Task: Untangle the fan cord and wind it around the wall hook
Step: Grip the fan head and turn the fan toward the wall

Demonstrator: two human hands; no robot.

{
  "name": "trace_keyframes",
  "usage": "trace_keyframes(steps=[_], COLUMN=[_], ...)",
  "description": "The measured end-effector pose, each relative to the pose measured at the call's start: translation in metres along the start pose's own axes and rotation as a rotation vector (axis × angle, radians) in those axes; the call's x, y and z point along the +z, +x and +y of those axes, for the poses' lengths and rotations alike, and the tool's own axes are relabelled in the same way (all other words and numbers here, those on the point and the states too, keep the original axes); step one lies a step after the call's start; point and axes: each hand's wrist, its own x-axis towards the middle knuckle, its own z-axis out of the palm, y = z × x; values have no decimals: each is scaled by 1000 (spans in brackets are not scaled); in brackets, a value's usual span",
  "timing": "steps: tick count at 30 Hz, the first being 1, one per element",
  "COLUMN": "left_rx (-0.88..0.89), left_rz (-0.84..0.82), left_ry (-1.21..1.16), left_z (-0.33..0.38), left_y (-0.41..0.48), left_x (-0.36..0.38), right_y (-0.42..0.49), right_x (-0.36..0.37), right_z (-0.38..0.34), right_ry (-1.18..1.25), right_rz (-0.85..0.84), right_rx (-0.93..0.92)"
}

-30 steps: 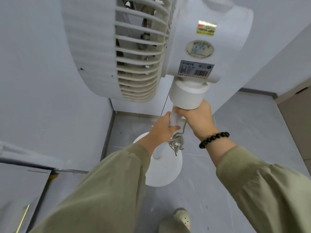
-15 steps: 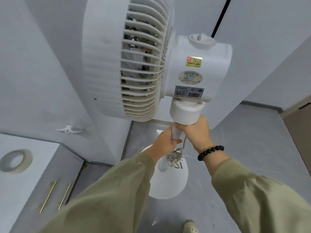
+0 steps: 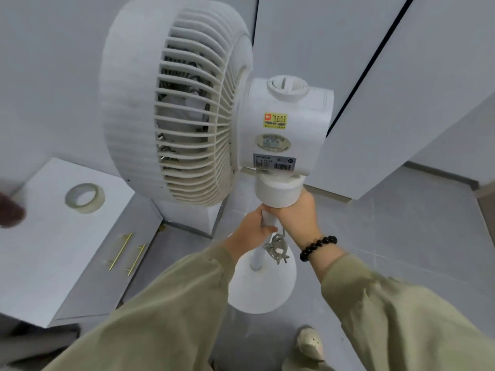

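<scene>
Fan: a white plastic pedestal fan (image 3: 187, 116) stands upright in the middle. Its round slatted grille is turned to the left and its boxy motor housing (image 3: 284, 108) sits to the right. The housing's near face carries a yellow sticker, an oval label and a barcode label.
Pole: the thin white pole (image 3: 257, 259) runs from a thick collar under the housing down to the round white base (image 3: 263, 290), which is on the grey tiled floor (image 3: 401, 236).
Cord: the grey-beige cord (image 3: 277, 249) hangs in a tangled bunch just right of the pole, below both hands and above the base.
Left hand: the left hand (image 3: 251, 231) is wrapped round the pole from the left, just under the right hand.
Right hand: the right hand (image 3: 297, 212) grasps the top of the pole directly beneath the collar, its back towards the camera. A black bead bracelet (image 3: 318, 247) sits on the wrist.
Sleeves: both arms wear olive-green sleeves (image 3: 160, 317).
Surface: a low white cabinet (image 3: 40, 250) at the left has two brass bar handles (image 3: 120, 251) on its front. A roll of clear tape (image 3: 85, 198) lies flat on its top surface.
Left edge: a dark brown blurred shape (image 3: 10, 212), too unclear to name.
Near floor: a pale shoe (image 3: 310, 341) shows to the near right of the base.
Walls: pale grey wall panels (image 3: 348, 49) rise behind the fan, divided by narrow dark seams.
</scene>
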Motion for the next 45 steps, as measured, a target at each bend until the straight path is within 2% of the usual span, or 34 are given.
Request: trace_keyframes(steps=[5,7,10,17,24,32,39,45], left_rx=[19,13,7,-34,-110,-175,-196,-184], left_rz=[-31,-37,-44,-59,42,195,300,342], left_ry=[68,100,131,116,129,-27,29,4], left_z=[-29,-37,-61,-92,-131,-181,-234,-280], left_y=[-29,-42,-56,-77,-93,-93,-70,-36], left_x=[-22,-29,-34,-50,-76,-126,-156,-155], right_y=[-27,-35,-51,-71,-73,-48,-20,7], right_x=[28,35,47,82,139,214,278,308], right_z=[11,17,29,51,61,64,84,115], right_ry=[90,127,129,100,-39,-127,-255,-350], right_rz=[20,-19,-92,-132,-237,-357,-447,-489], right_rx=[22,36,12,35,11,-88,-69,-154])
